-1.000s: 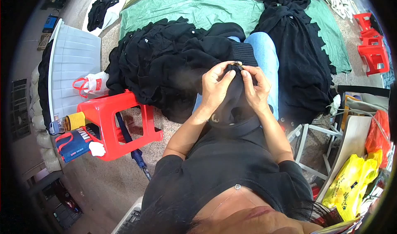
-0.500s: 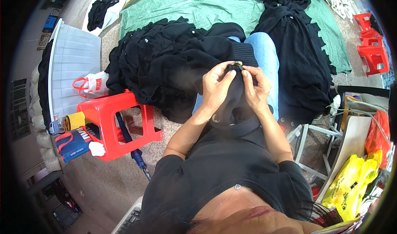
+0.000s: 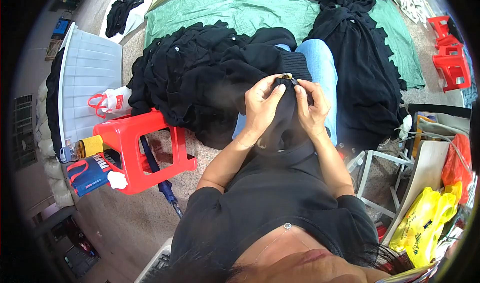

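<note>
Left hand: the left hand (image 3: 262, 102) pinches black cloth (image 3: 283, 114) between thumb and fingers, mid-frame.
Right hand: the right hand (image 3: 313, 109) pinches the same cloth just beside; I judge the paired grip steadies a short stretch of it.
Pale piece: a small pale piece (image 3: 287, 76) shows at the cloth's top, between the fingertips; too small for me to identify.
Cloth position: centre of frame, before the torso, probably for close viewing.
Ribbed band: the ribbed band (image 3: 296, 63) lies across the jeans (image 3: 320, 58); the lap seemingly takes its weight.
Black pile: the black pile (image 3: 195, 78) sits left of centre, presumably within reach.
Green sheet: the green sheet (image 3: 225, 13), upper centre, likely shields garments from the floor.
</note>
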`<state>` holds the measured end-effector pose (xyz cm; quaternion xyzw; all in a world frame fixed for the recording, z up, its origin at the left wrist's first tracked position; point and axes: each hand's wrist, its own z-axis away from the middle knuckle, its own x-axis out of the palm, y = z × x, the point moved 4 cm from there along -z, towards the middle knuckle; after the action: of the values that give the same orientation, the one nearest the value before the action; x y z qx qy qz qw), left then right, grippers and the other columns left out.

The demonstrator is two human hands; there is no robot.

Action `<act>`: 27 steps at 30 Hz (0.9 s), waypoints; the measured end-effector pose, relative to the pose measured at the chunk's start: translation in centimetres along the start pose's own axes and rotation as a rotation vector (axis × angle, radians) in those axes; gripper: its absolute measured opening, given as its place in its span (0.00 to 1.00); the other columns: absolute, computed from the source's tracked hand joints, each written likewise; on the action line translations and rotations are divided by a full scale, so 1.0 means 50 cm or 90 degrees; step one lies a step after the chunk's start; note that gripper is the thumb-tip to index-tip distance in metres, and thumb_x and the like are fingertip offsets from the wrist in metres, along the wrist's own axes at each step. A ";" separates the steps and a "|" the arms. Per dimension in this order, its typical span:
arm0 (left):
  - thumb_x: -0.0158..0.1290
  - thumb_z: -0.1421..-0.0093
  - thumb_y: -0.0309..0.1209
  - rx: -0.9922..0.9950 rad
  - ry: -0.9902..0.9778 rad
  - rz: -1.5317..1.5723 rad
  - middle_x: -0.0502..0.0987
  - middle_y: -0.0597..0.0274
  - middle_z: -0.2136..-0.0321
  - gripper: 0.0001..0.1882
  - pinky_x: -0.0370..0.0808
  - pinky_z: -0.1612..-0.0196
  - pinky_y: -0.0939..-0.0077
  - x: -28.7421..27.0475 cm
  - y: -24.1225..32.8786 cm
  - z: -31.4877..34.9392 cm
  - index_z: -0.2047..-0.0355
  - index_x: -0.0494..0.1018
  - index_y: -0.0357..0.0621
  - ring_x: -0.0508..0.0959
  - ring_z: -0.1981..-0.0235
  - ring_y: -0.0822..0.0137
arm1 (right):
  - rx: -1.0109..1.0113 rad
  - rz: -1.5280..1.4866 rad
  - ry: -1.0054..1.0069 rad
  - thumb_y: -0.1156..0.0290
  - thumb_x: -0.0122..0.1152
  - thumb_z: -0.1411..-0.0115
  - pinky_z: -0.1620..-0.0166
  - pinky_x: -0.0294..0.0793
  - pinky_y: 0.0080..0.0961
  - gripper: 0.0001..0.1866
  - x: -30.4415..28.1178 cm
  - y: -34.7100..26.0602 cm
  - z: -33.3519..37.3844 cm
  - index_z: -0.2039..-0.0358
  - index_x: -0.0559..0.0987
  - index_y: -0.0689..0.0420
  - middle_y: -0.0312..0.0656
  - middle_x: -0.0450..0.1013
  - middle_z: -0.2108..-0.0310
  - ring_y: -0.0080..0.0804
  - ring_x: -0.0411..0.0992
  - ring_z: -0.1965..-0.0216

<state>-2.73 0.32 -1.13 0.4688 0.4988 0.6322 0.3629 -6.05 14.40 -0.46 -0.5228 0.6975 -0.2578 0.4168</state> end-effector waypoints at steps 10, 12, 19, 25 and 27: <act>0.56 0.39 0.22 -0.025 0.016 -0.004 0.81 0.60 0.60 0.14 0.75 0.54 0.83 -0.001 0.001 0.003 0.54 0.75 0.29 0.79 0.60 0.76 | -0.036 0.036 -0.013 0.79 0.66 0.45 0.74 0.72 0.22 0.07 0.004 -0.005 -0.009 0.65 0.80 0.62 0.42 0.75 0.75 0.30 0.74 0.77; 0.56 0.39 0.22 0.000 0.016 -0.047 0.81 0.60 0.60 0.14 0.75 0.54 0.82 -0.002 0.003 0.005 0.53 0.75 0.29 0.79 0.60 0.76 | -0.035 0.040 -0.014 0.79 0.66 0.46 0.74 0.72 0.22 0.07 0.004 -0.006 -0.010 0.65 0.80 0.62 0.42 0.76 0.75 0.29 0.74 0.77; 0.56 0.39 0.22 0.042 0.023 -0.055 0.81 0.58 0.59 0.13 0.75 0.53 0.81 0.006 0.009 0.005 0.54 0.75 0.29 0.79 0.59 0.74 | -0.034 0.049 -0.004 0.79 0.67 0.46 0.74 0.72 0.21 0.07 0.002 -0.005 -0.007 0.66 0.80 0.61 0.41 0.75 0.75 0.29 0.74 0.78; 0.57 0.40 0.22 0.126 0.059 -0.120 0.82 0.57 0.61 0.13 0.76 0.55 0.79 0.004 -0.004 0.009 0.55 0.76 0.33 0.80 0.61 0.72 | -0.013 0.027 -0.005 0.79 0.66 0.44 0.73 0.72 0.20 0.06 0.004 -0.007 -0.007 0.65 0.80 0.62 0.42 0.75 0.74 0.27 0.74 0.78; 0.54 0.37 0.21 0.128 0.032 -0.174 0.79 0.58 0.56 0.14 0.74 0.52 0.81 0.006 -0.010 0.010 0.51 0.73 0.30 0.78 0.57 0.74 | 0.030 -0.014 -0.008 0.78 0.65 0.43 0.72 0.71 0.19 0.05 0.008 0.004 0.002 0.65 0.80 0.63 0.41 0.76 0.74 0.25 0.73 0.77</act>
<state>-2.36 0.86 -1.54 0.4144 0.6278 0.5353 0.3842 -6.11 14.09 -0.80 -0.5217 0.6830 -0.2757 0.4305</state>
